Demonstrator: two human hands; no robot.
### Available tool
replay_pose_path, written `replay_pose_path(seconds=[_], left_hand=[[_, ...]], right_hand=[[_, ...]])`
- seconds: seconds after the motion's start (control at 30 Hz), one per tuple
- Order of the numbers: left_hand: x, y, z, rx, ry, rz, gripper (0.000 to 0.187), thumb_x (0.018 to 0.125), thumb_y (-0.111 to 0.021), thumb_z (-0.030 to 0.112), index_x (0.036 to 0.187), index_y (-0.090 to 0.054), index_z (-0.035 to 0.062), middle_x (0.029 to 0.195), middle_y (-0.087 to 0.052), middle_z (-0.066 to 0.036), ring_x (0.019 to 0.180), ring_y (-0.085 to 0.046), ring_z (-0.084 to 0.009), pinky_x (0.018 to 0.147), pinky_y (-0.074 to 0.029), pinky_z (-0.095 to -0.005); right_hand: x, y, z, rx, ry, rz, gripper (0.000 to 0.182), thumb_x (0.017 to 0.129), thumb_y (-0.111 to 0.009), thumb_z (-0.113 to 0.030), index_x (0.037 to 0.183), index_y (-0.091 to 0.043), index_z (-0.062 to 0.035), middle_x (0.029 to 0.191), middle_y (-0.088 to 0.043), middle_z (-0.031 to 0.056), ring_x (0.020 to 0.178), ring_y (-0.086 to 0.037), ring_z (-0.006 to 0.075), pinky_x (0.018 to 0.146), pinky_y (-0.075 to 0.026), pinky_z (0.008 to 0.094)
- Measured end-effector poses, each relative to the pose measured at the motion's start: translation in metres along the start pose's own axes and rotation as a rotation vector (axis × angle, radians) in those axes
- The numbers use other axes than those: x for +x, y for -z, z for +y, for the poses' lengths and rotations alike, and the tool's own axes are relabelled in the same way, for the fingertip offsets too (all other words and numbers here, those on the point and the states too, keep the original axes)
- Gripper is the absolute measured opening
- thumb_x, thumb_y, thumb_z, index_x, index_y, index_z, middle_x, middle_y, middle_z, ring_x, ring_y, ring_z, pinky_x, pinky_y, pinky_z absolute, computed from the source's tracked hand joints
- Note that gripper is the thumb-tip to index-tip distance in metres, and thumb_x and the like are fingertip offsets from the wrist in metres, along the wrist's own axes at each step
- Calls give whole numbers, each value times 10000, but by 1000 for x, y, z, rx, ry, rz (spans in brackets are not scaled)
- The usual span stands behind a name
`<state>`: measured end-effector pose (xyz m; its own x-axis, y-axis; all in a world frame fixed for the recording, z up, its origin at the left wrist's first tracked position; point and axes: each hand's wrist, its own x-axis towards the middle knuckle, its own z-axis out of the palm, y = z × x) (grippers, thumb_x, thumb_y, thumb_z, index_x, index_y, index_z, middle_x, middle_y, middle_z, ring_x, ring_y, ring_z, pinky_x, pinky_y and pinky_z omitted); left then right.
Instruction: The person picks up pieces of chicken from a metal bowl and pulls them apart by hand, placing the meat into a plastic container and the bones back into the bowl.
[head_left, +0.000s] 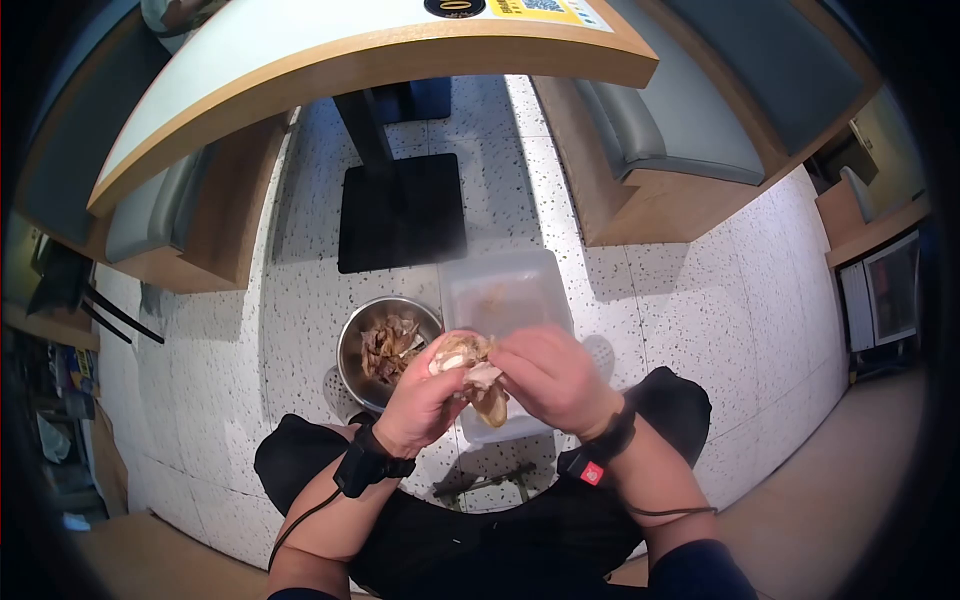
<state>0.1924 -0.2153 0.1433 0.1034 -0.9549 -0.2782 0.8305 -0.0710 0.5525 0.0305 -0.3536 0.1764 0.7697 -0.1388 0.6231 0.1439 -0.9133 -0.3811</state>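
Observation:
Above the tub, my left hand (418, 398) is closed around a piece of cooked chicken (490, 408), as it appears, with pale flesh and yellow-brown skin. My right hand (556, 375) has its fingers bent and pinched against the chicken's right side; the fingertips are partly hidden. Beneath both hands is a translucent plastic tub (540, 275) with a little brownish residue inside. To its left, a steel bowl (342, 352) holds brown, torn scraps (385, 345), some behind my left hand.
Ahead stands a table with a wooden edge (400, 55) and a black base (400, 215). Padded benches (690, 130) flank it. The speckled floor (720, 300) lies around the containers, and my knees (675, 410) are on both sides. Part of another person (178, 15) shows at upper left.

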Motion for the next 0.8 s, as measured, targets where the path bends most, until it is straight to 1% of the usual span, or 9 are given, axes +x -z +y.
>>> replay_pose_path(seconds=[0.1,0.27,0.4,0.47,0.5,0.57,0.67,0.77,0.8], left_hand=[[3,-4,-2,66,-72,27,425,945,-555,-60,1363,-501,-5,1241,-641,-106,1097,-654,-172,942,-530,-300],[6,-6,-10,159,-142,56,424,947,-578,-42,1362,-500,1,1214,-643,-86,1075,-644,-150,925,-525,-285],[5,-8,-9,378,-160,92,420,960,-627,-5,1360,-499,12,1199,-638,-60,1099,-617,-117,939,-517,-275],[3,-11,-8,446,-182,99,418,964,-644,4,1357,-500,16,1199,-635,-54,1107,-608,-109,946,-514,-273],[3,-13,-8,464,-191,100,416,965,-654,8,1353,-503,17,1202,-635,-54,1109,-608,-108,949,-513,-274],[2,-15,-6,480,-202,101,414,966,-664,12,1349,-506,19,1204,-635,-54,1111,-608,-107,953,-513,-274],[1,-15,-5,540,-203,90,421,958,-682,7,1342,-509,19,1201,-638,-52,1109,-610,-106,952,-514,-276],[-2,-16,-4,619,-207,83,425,951,-688,-2,1336,-510,15,1190,-642,-55,1106,-613,-107,950,-515,-276],[-2,-17,-3,665,-224,83,433,947,-693,-6,1338,-508,13,1189,-645,-58,1104,-618,-111,948,-518,-277]], right_hand=[[-2,-7,-2,-99,-59,77,335,789,-761,-73,1108,-673,-16,1031,-676,117,919,-667,306,809,-548,416],[-9,-20,1,24,-233,136,282,840,-717,0,1107,-629,-25,1031,-663,133,913,-634,344,812,-530,428],[-12,-28,-2,36,-314,198,235,861,-692,17,1083,-619,-11,1020,-653,141,919,-625,361,811,-521,439],[-13,-32,-4,126,-431,272,189,886,-674,18,1064,-616,-4,1004,-654,155,913,-627,367,808,-519,436],[-13,-32,-7,127,-432,271,189,886,-674,18,1064,-616,-4,1004,-654,155,913,-627,367,808,-519,436],[-12,-30,-11,233,-571,299,117,938,-650,-14,1050,-620,0,1002,-663,169,902,-634,367,809,-519,421],[-13,-31,-11,278,-640,327,79,987,-625,-57,1037,-622,3,975,-671,171,859,-648,354,786,-522,404],[-18,-34,-13,397,-770,337,98,1015,-614,-90,1025,-618,8,931,-673,163,811,-657,329,755,-524,389],[-20,-35,-13,397,-769,338,98,1015,-614,-90,1025,-618,8,931,-673,163,811,-657,329,755,-524,389]])
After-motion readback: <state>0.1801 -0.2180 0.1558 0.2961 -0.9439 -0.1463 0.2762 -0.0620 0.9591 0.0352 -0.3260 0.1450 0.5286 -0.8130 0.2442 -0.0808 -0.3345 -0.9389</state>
